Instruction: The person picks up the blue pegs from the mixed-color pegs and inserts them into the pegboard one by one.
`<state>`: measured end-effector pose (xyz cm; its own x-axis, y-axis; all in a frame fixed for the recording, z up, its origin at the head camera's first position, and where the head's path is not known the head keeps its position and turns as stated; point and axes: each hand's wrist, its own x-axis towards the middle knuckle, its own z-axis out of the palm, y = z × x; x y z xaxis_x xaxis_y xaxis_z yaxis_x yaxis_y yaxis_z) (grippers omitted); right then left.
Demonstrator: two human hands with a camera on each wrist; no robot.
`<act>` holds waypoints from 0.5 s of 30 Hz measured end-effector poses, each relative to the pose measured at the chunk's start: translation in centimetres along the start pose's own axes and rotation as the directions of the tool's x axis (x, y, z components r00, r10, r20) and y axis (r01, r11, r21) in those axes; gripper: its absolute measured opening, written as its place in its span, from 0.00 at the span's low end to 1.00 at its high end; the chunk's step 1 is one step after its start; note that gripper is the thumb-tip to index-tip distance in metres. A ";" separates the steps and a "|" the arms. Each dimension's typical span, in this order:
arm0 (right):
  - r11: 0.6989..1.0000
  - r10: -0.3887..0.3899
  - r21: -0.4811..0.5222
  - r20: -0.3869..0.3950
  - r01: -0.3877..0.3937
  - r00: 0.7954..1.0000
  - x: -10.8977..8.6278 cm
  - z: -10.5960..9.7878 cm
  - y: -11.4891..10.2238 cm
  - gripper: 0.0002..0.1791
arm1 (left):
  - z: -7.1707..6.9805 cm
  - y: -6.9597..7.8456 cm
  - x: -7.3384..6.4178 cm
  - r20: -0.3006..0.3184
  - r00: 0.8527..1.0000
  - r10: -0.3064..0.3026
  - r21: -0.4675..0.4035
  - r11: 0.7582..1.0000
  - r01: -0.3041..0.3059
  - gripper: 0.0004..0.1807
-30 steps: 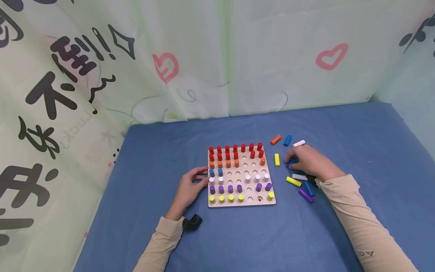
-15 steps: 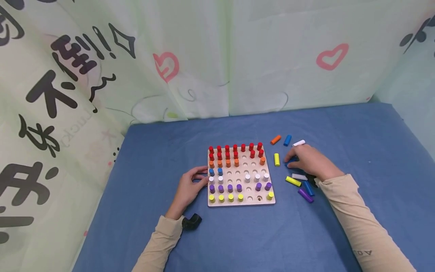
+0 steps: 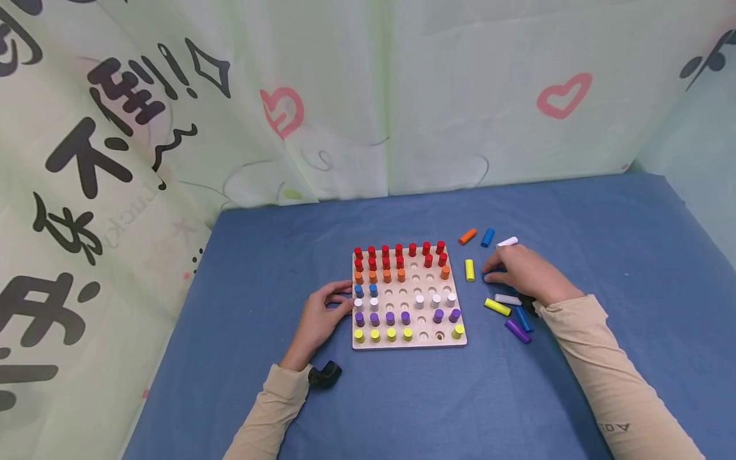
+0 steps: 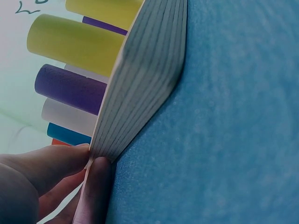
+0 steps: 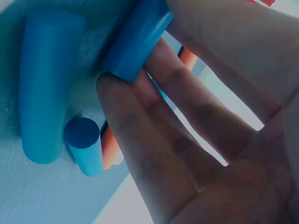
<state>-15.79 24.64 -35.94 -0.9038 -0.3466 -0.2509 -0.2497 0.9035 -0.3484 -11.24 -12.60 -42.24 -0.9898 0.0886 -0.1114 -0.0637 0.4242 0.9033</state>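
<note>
A pale wooden pegboard lies on the blue cloth, with upright pegs in coloured rows and several bare holes. Against its left edge rests my left hand; in the left wrist view the thumb and a finger meet at the board's edge. To the right of the board, my right hand pinches a blue peg between thumb and fingers, low over the cloth. From the head view that peg is mostly hidden by the hand.
Loose pegs lie around the right hand: an orange peg, a blue one, a white peg, a yellow peg, and, nearer the person, several more including a purple peg. A patterned curtain hangs behind the table.
The blue peg in the right hand's fingers has turned slightly and shows less in the head view. Both hands stay in nearly the same place.
</note>
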 end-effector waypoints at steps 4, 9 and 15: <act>1.000 -0.001 0.000 -0.001 0.001 1.000 0.0 0.0 0.0 0.09 | 0.0 0.1 0.0 0.000 1.000 -0.002 0.000 1.000 0.002 0.21; 1.000 -0.019 -0.002 -0.002 0.019 1.000 -0.1 0.0 0.1 0.09 | 0.0 0.1 0.0 0.001 1.000 -0.005 0.001 1.000 0.005 0.21; 0.998 -0.054 -0.011 0.001 0.054 0.999 -0.2 -0.1 0.2 0.08 | 0.1 0.1 0.0 -0.001 1.000 -0.007 0.005 1.000 0.007 0.21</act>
<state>-15.75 24.93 -35.87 -0.8885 -0.3955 -0.2328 -0.3022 0.8860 -0.3518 -11.21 -12.49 -42.13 -0.9894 0.0853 -0.1173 -0.0697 0.4296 0.9003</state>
